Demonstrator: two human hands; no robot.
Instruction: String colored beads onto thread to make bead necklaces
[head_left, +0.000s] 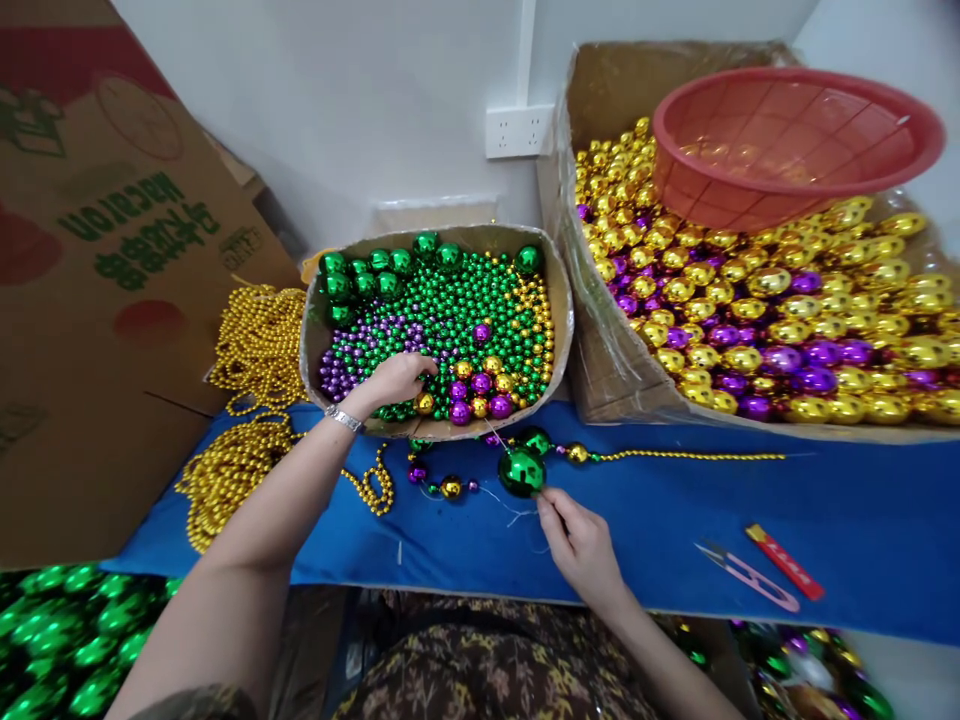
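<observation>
My left hand (405, 378) reaches into a cardboard box (306, 345) of loose beads, its fingers bent together over small green and purple beads (367, 345). What those fingers hold, if anything, is hidden. Pinched at its lower edge by my right hand (581, 545) is a large shiny green bead (522, 471), just in front of the box. A thin needle-like rod sticks out above it. Thread (510, 510) trails beside it. Behind and to the left lies a partly strung garland (451, 487) of gold, purple and green beads, with a gold bead strand (690, 456) stretching right.
Piles of gold bead strands (259, 345) lie left of the box. At right are thread snips (750, 578) and a red-and-gold packet (784, 562) on the blue cloth (645, 520). A big carton (622, 390) of gold and purple beads holds a red basket (795, 190).
</observation>
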